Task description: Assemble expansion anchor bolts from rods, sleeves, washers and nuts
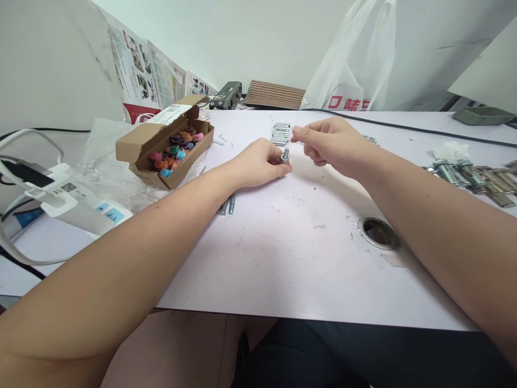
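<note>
My left hand [262,163] rests on the white table [283,258] with its fingers closed round a silver bolt [285,156] that stands upright out of the grip. My right hand [332,144] hovers just to the right of and above the bolt, its thumb and forefinger pinched together near the bolt's top; what they pinch is too small to name. Two long threaded bolts [228,205] lie on the table under my left forearm. Behind my hands lies a row of silver metal sleeves [280,132].
An open cardboard box [133,145] of coloured plastic caps [174,151] sits at the left. Several assembled expansion bolts [472,175] lie at the right. A round cable hole [378,233] is in the table. A white power strip [76,202] and plastic bag [355,59] are nearby.
</note>
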A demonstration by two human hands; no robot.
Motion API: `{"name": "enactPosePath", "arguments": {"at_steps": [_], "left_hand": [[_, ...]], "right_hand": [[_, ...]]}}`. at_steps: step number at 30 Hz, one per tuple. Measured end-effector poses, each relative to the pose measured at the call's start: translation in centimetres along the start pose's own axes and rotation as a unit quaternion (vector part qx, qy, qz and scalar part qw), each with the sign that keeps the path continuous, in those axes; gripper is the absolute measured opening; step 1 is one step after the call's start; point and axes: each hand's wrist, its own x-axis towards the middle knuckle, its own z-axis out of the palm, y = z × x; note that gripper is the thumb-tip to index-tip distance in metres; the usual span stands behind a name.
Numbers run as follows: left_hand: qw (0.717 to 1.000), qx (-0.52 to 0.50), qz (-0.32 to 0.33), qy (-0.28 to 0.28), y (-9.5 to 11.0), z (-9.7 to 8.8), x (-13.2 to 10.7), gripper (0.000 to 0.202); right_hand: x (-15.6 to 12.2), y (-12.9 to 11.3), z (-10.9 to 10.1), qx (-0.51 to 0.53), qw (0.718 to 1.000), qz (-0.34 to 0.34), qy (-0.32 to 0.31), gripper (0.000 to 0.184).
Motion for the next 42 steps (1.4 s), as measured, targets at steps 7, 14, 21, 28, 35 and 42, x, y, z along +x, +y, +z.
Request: {"name": "enactPosePath", "arguments": {"at_steps": [7,14,21,28,35,42], "left_hand": [[1.000,-0.018,-0.021,-0.007,-0.5,0.1,0.4,0.020],[0.999,-0.027,-0.019,-0.004,-0.7,0.2,0.5,0.018],[1.000,-0.010,0.000,-0.017,-0.3,0.0,0.2,0.022],[1.000,0.015,0.002,-0.004,-0.1,0.0,0.0,0.029],[1.000,0.029,0.007,-0.006,-0.1,0.0,0.1,0.031],[1.000,0.006,0.001,-0.015,-0.4,0.1,0.2,0.024]], "right_hand": [[2.8,4.9,-1.3,-0.279,0.943,0.059,0.174,0.021],[4.2,4.9,-0.5,-0.272,0.948,0.083,0.143,0.021],[1.9,2.3,-1.1,-0.082,0.978,0.155,0.114,0.029],[-0.8,-0.8,0.1,0.137,0.986,0.009,-0.098,0.055],[-1.2,-0.9,1.5,0.123,0.987,-0.013,-0.100,0.052],[0.2,0.5,-2.7,-0.110,0.992,0.041,0.055,0.036]]}}
